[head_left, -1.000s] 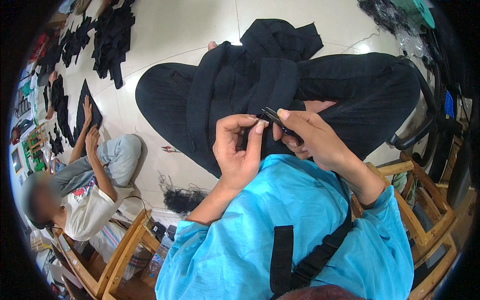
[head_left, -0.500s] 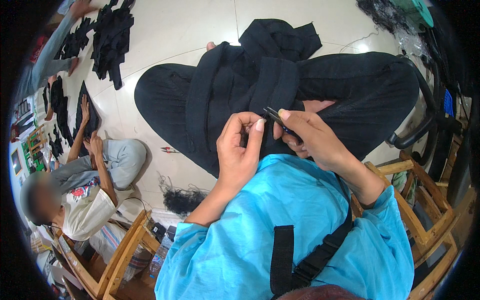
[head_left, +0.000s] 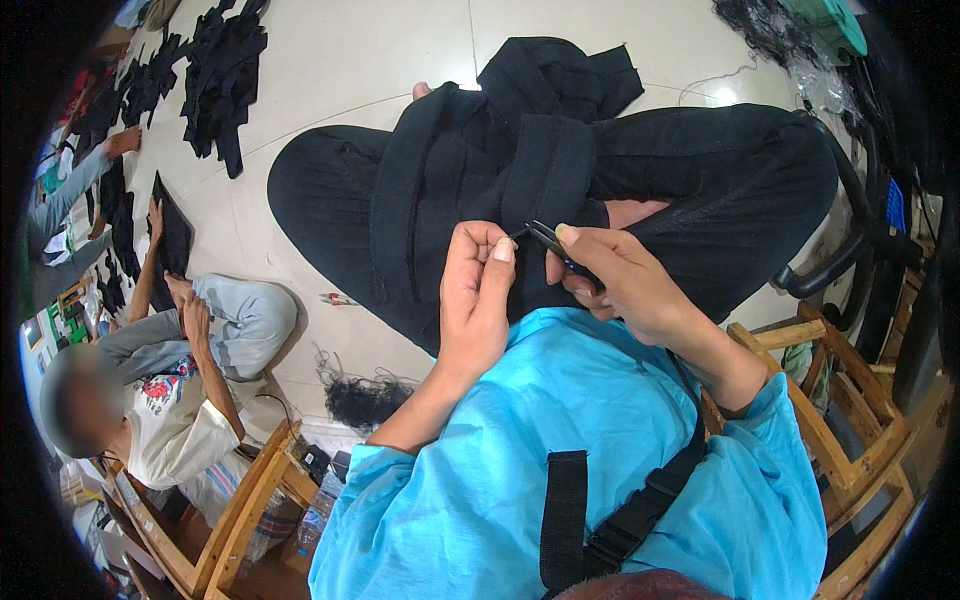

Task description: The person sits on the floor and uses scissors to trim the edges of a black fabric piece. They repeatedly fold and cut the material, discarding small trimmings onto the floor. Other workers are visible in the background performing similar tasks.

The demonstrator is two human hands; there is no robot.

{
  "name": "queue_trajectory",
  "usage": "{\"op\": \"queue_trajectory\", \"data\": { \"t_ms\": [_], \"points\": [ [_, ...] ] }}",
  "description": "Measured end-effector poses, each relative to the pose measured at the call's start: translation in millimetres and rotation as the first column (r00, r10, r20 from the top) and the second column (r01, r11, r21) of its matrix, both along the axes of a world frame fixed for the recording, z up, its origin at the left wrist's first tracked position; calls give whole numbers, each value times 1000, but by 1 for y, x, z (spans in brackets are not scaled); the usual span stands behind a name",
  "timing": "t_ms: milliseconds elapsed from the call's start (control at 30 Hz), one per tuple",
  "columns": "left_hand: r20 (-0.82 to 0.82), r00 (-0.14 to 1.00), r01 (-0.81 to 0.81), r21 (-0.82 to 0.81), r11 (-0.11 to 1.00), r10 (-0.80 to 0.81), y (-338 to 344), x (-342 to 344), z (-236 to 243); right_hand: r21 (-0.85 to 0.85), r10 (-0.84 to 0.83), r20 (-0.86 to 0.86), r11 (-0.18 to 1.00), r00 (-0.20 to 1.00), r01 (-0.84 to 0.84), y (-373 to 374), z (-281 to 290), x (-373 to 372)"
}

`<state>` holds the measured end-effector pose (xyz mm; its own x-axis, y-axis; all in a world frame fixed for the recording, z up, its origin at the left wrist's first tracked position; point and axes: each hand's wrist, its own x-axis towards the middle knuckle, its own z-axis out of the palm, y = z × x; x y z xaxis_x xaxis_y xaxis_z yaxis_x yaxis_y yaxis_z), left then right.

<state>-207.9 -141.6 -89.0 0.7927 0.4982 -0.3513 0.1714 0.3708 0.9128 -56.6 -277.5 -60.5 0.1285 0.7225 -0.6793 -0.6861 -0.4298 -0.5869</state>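
Note:
My left hand (head_left: 478, 295) pinches a fine dark thread or bit of material (head_left: 517, 237) between thumb and index finger, too small to make out clearly. My right hand (head_left: 625, 285) grips small dark snips (head_left: 548, 237), their narrow tips close beside the left fingertips. A black fabric garment (head_left: 470, 170) with wide folded bands is draped over my crossed legs (head_left: 760, 190), which are in black trousers, behind both hands.
A co-worker (head_left: 190, 430) sits at left by black cloth (head_left: 172, 225); another's arm (head_left: 75, 185) reaches in behind. Black cloth piles (head_left: 220, 80), red-handled snips (head_left: 338, 299) and black scraps (head_left: 365, 400) lie on the floor (head_left: 380, 40). Wooden frames (head_left: 850, 450) and a black bent tube (head_left: 850, 200) stand right.
My left hand has shifted slightly toward the upper right, then left, staying pinched by the snips. The co-worker's hands moved, and a second person's arm has moved along the left side.

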Motion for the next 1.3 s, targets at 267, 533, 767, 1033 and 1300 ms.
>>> {"op": "queue_trajectory", "data": {
  "t_ms": [267, 533, 767, 1033, 1300],
  "points": [
    [50, 999, -25, 408, 913, 5, -8, 4, 1, 26, -2, -49, 1000, 999, 3, -2, -1, 1],
    [34, 995, 65, 527, 847, -97, -5, 7, 9, 38, -18, -68, 999, 998, 20, -2, 0, 0],
    [58, 993, 61, 512, 857, -106, -6, 5, 4, 24, -29, -51, 999, 998, 30, -3, 2, -2],
    [51, 992, 81, 469, 879, -119, -8, 4, 6, 75, -11, 85, 997, 996, 4, -8, -6, -7],
    [99, 991, 51, 340, 939, -90, -12, 2, 5, 8, -41, -65, 999, 997, 42, -10, 0, -4]
  ]
}}
